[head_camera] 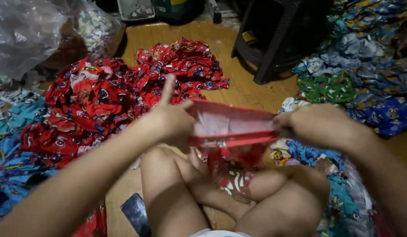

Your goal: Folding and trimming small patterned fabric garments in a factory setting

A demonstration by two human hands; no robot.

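Both hands hold a small red printed garment stretched open by its waistband above my crossed legs. My left hand grips the left end, its index finger pointing up. My right hand grips the right end, fingers closed. The garment's pale inside faces me and its lower part hangs down between my knees.
A pile of red printed garments lies on the wooden floor to the left. Blue and green printed garments are heaped at right, light blue ones at far left. A black plastic stool stands behind; clear plastic bags at top left; a dark phone by my leg.
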